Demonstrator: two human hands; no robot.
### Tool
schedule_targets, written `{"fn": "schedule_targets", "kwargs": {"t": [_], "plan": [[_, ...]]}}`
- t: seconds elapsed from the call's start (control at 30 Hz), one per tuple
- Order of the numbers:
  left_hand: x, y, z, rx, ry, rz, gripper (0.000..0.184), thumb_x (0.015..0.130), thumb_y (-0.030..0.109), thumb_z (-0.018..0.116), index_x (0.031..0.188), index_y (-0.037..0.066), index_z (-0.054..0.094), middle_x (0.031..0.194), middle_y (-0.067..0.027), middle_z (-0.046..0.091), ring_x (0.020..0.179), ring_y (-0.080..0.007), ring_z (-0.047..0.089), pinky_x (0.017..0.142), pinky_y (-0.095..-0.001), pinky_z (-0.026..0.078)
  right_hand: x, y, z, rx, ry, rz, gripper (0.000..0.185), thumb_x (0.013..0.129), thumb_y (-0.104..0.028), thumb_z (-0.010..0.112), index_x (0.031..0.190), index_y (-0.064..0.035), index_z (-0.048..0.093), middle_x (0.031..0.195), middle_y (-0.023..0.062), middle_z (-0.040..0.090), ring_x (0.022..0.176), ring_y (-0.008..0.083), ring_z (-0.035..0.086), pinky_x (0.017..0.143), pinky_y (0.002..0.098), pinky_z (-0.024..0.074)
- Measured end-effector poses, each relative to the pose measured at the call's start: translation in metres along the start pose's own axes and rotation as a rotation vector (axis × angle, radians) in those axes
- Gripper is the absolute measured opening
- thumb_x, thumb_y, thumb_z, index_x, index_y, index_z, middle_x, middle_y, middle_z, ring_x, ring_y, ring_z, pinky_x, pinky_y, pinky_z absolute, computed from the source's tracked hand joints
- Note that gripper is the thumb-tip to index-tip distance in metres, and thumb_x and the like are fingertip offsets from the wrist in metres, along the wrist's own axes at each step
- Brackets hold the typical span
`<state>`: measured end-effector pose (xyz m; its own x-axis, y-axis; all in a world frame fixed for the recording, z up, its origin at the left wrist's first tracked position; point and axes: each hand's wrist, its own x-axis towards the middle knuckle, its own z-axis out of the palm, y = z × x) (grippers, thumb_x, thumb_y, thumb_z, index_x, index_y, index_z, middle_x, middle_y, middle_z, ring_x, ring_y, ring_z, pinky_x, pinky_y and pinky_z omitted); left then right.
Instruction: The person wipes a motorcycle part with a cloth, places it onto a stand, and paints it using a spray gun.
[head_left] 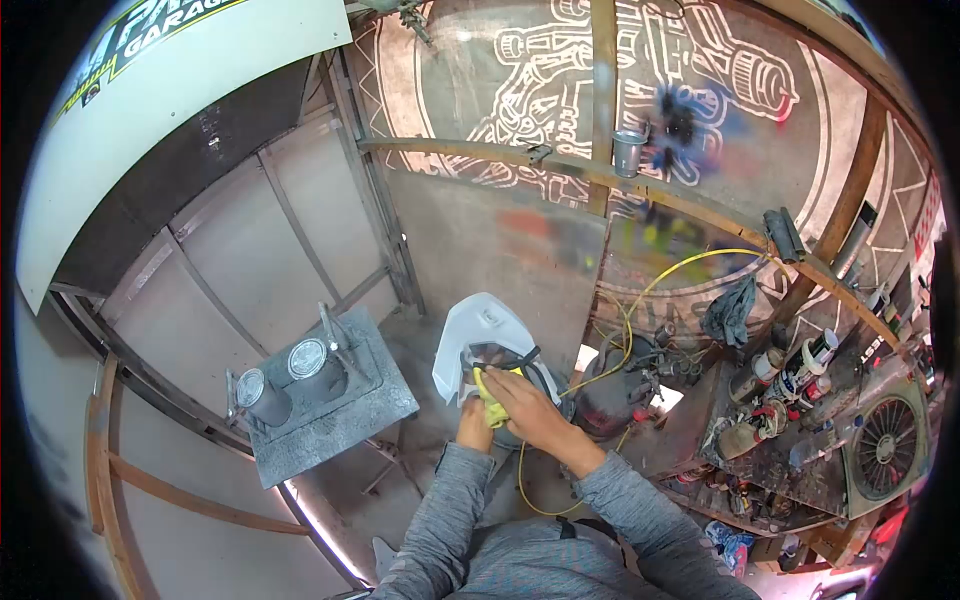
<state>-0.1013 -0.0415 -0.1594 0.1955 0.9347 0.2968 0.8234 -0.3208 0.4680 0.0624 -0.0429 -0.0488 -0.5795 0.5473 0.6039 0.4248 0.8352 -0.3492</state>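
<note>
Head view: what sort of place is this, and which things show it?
Probably a garage or paint workshop: the white sign with garage lettering, paint-like blue patches on the wall, and containers crowding the workbench.

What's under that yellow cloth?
Just past the yellow cloth, you can see part of a white piece. What's right underneath can't be seen, because the cloth and the right hand on it cover that spot.
</note>
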Motion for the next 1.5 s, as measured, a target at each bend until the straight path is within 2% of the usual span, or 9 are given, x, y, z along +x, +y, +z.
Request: {"fn": "schedule_targets", "kwargs": {"t": [0.23, 0.5, 0.57, 0.67, 0.7, 0.87, 1.1, 1.27, 1.5], "plan": [[0.048, 0.063, -0.054, -1.560, 0.246, -0.401, 0.049, 0.095, 0.025, 0.042, 0.141, 0.009, 0.041, 0.142, -0.0152, 0.042, 0.129, -0.0319, 0.044, 0.099, -0.0474, 0.042, 0.009, 0.000, -0.010, 0.267, -0.003, 0.148, 0.059, 0.069, 0.006, 0.057, 0.128, -0.0005, 0.058, 0.132, 0.0208, 0.057, 0.125, 0.0334, 0.052, 0.106, 0.0412, 0.0415], [0.076, 0.094, -0.078, -2.257, 0.453, -0.780, 0.064, 0.098, 0.049, 0.036, 0.149, 0.012, 0.028, 0.154, -0.0145, 0.028, 0.138, -0.0313, 0.037, 0.111, -0.0513, 0.033, 0.012, -0.013, -0.044, 0.210, -0.044, 0.152, 0.046, 0.074, 0.005, 0.053, 0.118, -0.0035, 0.066, 0.120, 0.0181, 0.065, 0.110, 0.0329, 0.063, 0.093, 0.0390, 0.0494], [0.076, 0.091, -0.075, -2.297, 0.499, -0.862, 0.066, 0.098, 0.052, 0.036, 0.151, 0.012, 0.027, 0.156, -0.0144, 0.026, 0.139, -0.0312, 0.036, 0.113, -0.0518, 0.032, 0.023, -0.011, -0.050, 0.233, -0.104, 0.244, 0.042, 0.078, 0.003, 0.054, 0.117, -0.0037, 0.066, 0.116, 0.0175, 0.067, 0.104, 0.0310, 0.066, 0.088, 0.0380, 0.0510], [0.069, 0.061, -0.034, -1.914, 0.369, -0.407, 0.064, 0.099, 0.052, 0.032, 0.147, 0.011, 0.031, 0.151, -0.0136, 0.031, 0.139, -0.0314, 0.033, 0.111, -0.0578, 0.032, 0.045, -0.009, -0.030, 0.419, 0.115, 0.603, 0.034, 0.083, -0.003, 0.057, 0.116, -0.0020, 0.066, 0.106, 0.0182, 0.069, 0.094, 0.0231, 0.068, 0.081, 0.0326, 0.0499], [0.065, 0.062, -0.033, -1.964, 0.347, -0.405, 0.064, 0.099, 0.053, 0.032, 0.147, 0.011, 0.031, 0.151, -0.0135, 0.032, 0.139, -0.0315, 0.033, 0.111, -0.0585, 0.031, 0.040, 0.004, -0.005, 0.431, 0.120, 0.483, 0.039, 0.079, -0.001, 0.055, 0.116, -0.0026, 0.065, 0.111, 0.0226, 0.065, 0.103, 0.0386, 0.064, 0.086, 0.0426, 0.0498], [0.048, 0.065, -0.037, -2.111, 0.297, -0.404, 0.064, 0.099, 0.054, 0.032, 0.146, 0.011, 0.033, 0.147, -0.0134, 0.037, 0.138, -0.0320, 0.034, 0.111, -0.0622, 0.029, 0.038, -0.022, -0.002, 0.276, 0.042, 0.262, 0.053, 0.072, 0.004, 0.052, 0.125, 0.0037, 0.059, 0.132, 0.0267, 0.054, 0.127, 0.0380, 0.050, 0.106, 0.0423, 0.0413], [0.045, 0.069, -0.033, -2.269, 0.329, -0.433, 0.064, 0.099, 0.056, 0.031, 0.144, 0.012, 0.035, 0.143, -0.0131, 0.044, 0.138, -0.0327, 0.035, 0.110, -0.0673, 0.026, 0.022, -0.051, -0.009, 0.439, 0.104, 0.403, 0.055, 0.069, 0.006, 0.053, 0.124, 0.0039, 0.059, 0.131, 0.0251, 0.055, 0.130, 0.0386, 0.047, 0.109, 0.0417, 0.0387], [0.054, 0.077, -0.038, -2.336, 0.343, -0.487, 0.064, 0.099, 0.057, 0.030, 0.145, 0.012, 0.034, 0.143, -0.0132, 0.045, 0.138, -0.0330, 0.036, 0.111, -0.0706, 0.022, 0.013, -0.065, -0.024, 0.282, 0.069, 0.140, 0.062, 0.062, 0.011, 0.051, 0.122, 0.0009, 0.061, 0.127, 0.0211, 0.060, 0.126, 0.0362, 0.052, 0.106, 0.0411, 0.0427], [0.046, 0.071, -0.033, -2.190, 0.268, -0.417, 0.053, 0.100, 0.045, 0.035, 0.140, 0.011, 0.039, 0.135, -0.0132, 0.049, 0.129, -0.0311, 0.042, 0.107, -0.0590, 0.030, 0.020, -0.037, -0.029, 0.270, 0.084, 0.088, 0.054, 0.063, 0.011, 0.054, 0.114, -0.0023, 0.066, 0.120, 0.0192, 0.063, 0.118, 0.0357, 0.057, 0.101, 0.0407, 0.0464]]}}
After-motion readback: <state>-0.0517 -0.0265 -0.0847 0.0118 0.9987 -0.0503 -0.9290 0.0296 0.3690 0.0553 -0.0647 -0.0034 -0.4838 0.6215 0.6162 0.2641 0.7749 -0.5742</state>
